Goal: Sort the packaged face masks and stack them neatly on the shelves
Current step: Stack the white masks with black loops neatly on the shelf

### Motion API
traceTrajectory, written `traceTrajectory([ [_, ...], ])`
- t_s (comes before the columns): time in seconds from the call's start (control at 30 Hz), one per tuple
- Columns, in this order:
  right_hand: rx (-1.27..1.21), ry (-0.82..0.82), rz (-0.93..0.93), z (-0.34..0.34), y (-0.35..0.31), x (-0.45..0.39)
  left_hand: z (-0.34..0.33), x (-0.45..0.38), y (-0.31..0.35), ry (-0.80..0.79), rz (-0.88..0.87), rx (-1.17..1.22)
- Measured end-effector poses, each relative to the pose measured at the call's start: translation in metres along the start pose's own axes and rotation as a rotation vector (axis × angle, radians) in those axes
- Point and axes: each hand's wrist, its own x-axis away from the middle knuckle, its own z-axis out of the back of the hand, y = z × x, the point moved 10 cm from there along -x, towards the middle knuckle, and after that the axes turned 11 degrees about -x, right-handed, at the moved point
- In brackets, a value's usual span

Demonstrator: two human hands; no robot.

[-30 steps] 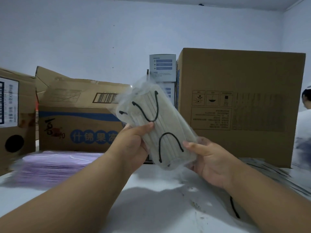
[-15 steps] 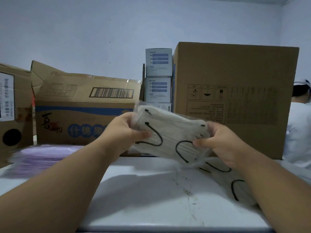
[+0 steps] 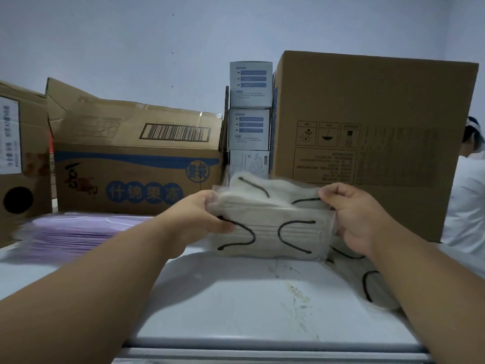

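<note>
A clear pack of beige face masks with black ear loops (image 3: pixel 267 233) lies level just above the white shelf (image 3: pixel 236 306), its lower edge close to the surface. My left hand (image 3: pixel 202 219) grips its left end, thumb on top. My right hand (image 3: pixel 351 219) grips the right end. A second beige pack shows behind the front one, between my hands. Another beige pack (image 3: pixel 372 287) lies on the shelf under my right forearm. A flat stack of purple mask packs (image 3: pixel 76 232) sits at the left.
Cardboard boxes line the back: a printed one (image 3: pixel 136 164) on the left, a large plain one (image 3: pixel 367 143) on the right, another (image 3: pixel 18 164) at the far left. Small blue-white mask boxes (image 3: pixel 249 111) are stacked between them. A person in white (image 3: pixel 467 195) stands at the far right.
The beige pack has turned from tilted upright to level and come down toward the shelf. Both hands have shifted to its ends and lowered with it.
</note>
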Motion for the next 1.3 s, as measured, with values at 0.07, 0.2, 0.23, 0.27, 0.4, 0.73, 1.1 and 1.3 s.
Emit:
traceTrajectory([
  [0.07,-0.050,0.113,0.075,0.010,-0.007,0.000,0.000,0.000,0.000,0.036,-0.002,-0.027],
  [0.2,-0.025,0.312,0.236,0.030,-0.025,0.005,0.014,0.000,-0.003,0.188,0.037,0.005],
  [0.23,-0.012,0.366,0.277,0.034,-0.030,0.007,0.020,0.000,-0.004,0.235,0.050,0.009],
  [0.27,-0.009,0.423,0.314,0.039,-0.034,0.011,0.025,0.002,-0.003,0.277,0.055,0.013],
  [0.4,-0.062,0.551,0.359,0.047,-0.038,0.021,0.038,0.008,0.002,0.394,0.029,0.132],
  [0.73,0.011,0.143,0.040,-0.035,0.021,0.019,-0.005,0.016,0.036,0.305,-0.114,0.482],
  [1.1,-0.001,0.140,0.138,-0.047,0.016,0.030,-0.024,0.018,0.049,0.264,-0.184,0.314],
  [1.3,0.363,0.063,0.164,-0.062,0.009,0.036,-0.019,0.015,0.046,0.238,-0.194,0.211],
])
